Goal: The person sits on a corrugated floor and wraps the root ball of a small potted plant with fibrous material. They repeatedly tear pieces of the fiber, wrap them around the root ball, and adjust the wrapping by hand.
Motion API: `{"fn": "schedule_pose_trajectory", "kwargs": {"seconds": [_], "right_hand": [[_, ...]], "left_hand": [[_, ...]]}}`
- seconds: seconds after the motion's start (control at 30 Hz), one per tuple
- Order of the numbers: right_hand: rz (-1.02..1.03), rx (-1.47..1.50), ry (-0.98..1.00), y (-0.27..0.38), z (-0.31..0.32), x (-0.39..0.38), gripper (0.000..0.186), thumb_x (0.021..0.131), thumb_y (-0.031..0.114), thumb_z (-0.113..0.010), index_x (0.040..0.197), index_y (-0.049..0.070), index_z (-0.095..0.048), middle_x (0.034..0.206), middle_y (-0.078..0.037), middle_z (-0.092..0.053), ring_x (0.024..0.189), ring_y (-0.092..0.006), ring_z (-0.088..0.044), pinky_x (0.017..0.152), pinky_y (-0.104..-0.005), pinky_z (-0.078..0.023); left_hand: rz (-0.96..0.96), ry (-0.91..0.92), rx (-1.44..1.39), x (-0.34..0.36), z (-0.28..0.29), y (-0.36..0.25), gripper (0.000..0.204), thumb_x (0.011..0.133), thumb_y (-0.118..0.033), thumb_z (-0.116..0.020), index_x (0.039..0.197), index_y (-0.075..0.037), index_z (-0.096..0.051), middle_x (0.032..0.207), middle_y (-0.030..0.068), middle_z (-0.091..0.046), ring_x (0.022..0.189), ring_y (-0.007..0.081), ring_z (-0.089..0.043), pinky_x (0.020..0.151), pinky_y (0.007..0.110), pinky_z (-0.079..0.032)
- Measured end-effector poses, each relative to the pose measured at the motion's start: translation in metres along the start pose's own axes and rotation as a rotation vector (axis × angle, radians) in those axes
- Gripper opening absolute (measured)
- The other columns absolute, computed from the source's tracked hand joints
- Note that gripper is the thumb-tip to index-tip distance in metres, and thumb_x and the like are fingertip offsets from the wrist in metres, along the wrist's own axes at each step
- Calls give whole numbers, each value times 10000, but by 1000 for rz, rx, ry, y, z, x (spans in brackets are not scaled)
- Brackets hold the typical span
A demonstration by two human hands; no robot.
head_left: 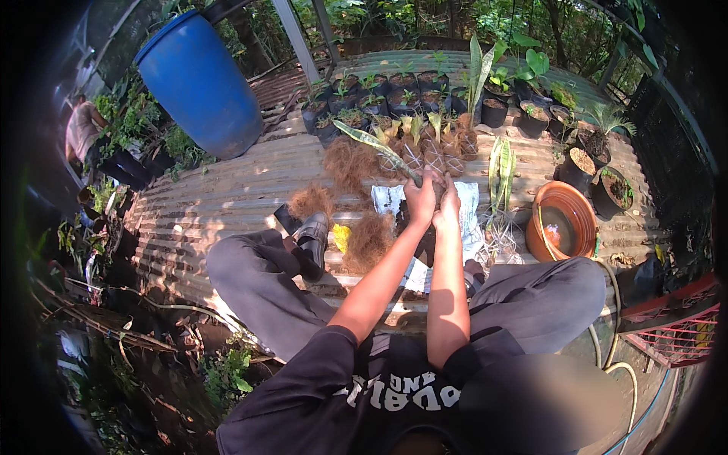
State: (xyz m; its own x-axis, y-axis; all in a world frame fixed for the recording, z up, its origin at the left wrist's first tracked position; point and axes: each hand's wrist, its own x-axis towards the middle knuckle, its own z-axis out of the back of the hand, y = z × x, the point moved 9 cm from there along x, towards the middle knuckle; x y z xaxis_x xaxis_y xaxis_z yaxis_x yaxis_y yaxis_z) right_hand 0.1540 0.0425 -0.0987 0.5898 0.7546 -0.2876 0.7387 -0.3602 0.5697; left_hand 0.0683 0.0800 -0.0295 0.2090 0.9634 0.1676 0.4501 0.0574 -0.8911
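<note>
My left hand [418, 200] and my right hand [448, 202] are pressed together around the base of a snake plant [377, 146], whose mottled leaf leans out to the upper left. A dark clump at its base shows only partly between my fingers. Under my hands lies a white plastic sheet [472, 206] with dark soil on it. Brown coconut fibre [368, 241] lies in a heap left of my forearms, with another fibre pile [350, 164] farther off. To the right, loose snake plants [500, 171] lie with bare pale roots [499, 241] exposed.
Several fibre-wrapped plants [434, 155] tied with string stand beyond my hands, before rows of black-potted seedlings [402, 97]. An orange basin [540, 227] with water stands right; a blue barrel [201, 87] stands back left. Far left, a person [85, 133] bends by plants. A red crate [671, 322] is lower right.
</note>
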Motion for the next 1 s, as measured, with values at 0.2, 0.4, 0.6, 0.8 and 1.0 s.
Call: {"fn": "schedule_pose_trajectory", "kwargs": {"seconds": [0.2, 0.4, 0.6, 0.8, 1.0], "right_hand": [[-53, -4, -62, -7, 4, -5, 396, 1017, 336, -476, 1114, -18, -625, 1067, -99, -679, 1004, -208, -640, 913, -323, -502], [-20, 27, -53, -7, 15, 5, 369, 1002, 353, -507, 1064, 12, -636, 991, -111, -689, 898, -209, -665, 819, -331, -542], [-43, 0, -83, -4, 8, -7, 395, 1013, 381, -486, 1057, 12, -621, 1006, -115, -681, 911, -215, -660, 832, -334, -540], [-76, 107, -93, -13, 18, 0, 358, 1030, 336, -454, 1039, 12, -606, 997, -121, -664, 899, -225, -644, 845, -351, -532], [-197, 253, 122, -25, 29, 24, 268, 1010, 240, -463, 1053, 20, -610, 1009, -114, -665, 881, -230, -641, 819, -354, -526]], "left_hand": [[22, -70, 32, -3, 9, 7, 293, 978, -221, -583, 761, -23, -580, 730, 57, -642, 696, 142, -610, 704, 297, -481], [41, -35, 2, -2, 3, 14, 309, 971, -214, -577, 729, -21, -573, 700, 61, -631, 684, 150, -614, 695, 302, -481], [-15, -98, 252, -5, 10, 3, 318, 960, -271, -576, 768, -20, -613, 910, 80, -687, 941, 224, -601, 913, 386, -408], [-310, 63, 639, -10, -6, -19, 335, 969, -338, -535, 875, -73, -718, 1269, 28, -643, 1291, 296, -397, 1116, 474, -146], [-346, 163, 701, -22, -21, -20, 270, 951, -273, -560, 864, -90, -739, 1203, 6, -682, 1248, 255, -461, 1103, 451, -187]]}}
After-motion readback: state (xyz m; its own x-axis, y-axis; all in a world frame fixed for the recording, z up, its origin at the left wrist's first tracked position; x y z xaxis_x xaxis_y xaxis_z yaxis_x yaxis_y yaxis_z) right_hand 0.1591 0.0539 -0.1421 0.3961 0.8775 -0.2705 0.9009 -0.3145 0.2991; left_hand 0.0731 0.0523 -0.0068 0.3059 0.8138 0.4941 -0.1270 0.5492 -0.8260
